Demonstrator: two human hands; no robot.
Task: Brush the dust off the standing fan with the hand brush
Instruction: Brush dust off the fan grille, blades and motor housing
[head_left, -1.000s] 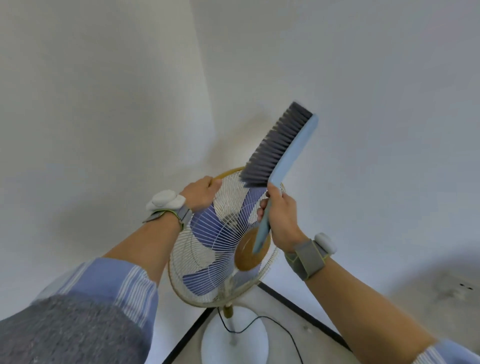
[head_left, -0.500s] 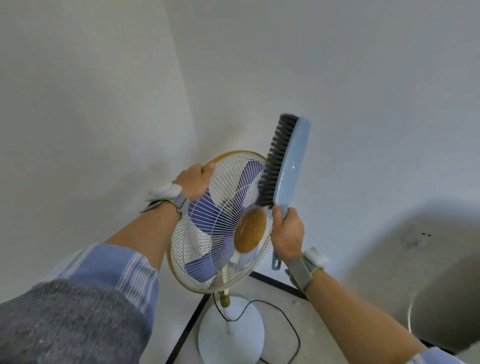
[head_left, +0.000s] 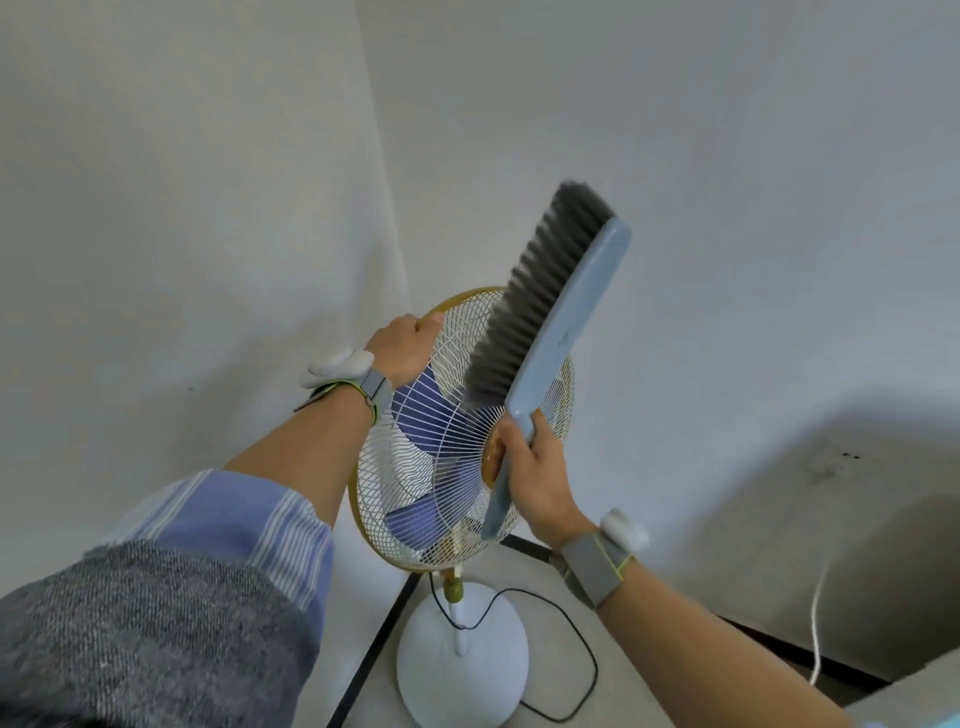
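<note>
Fan (head_left: 441, 457), cord (head_left: 596, 670) round base (head_left: 462, 675); left grip (head_left: 402, 348) clasps its rim (head_left: 467, 297), right grip (head_left: 540, 478) clasps brush (head_left: 561, 312).

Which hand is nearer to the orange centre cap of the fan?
Right. The right hand, gripping the brush, is beside the cap; the left hand holds the top rim.

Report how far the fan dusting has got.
Done: nothing provable; no dust discernible. In hand: left hand grips the yellow-rimmed white wire standing fan at its top rim; right hand holds the blue grey-bristled hand brush raised before the upper grille. Left: probably lower grille, round white base.
</note>
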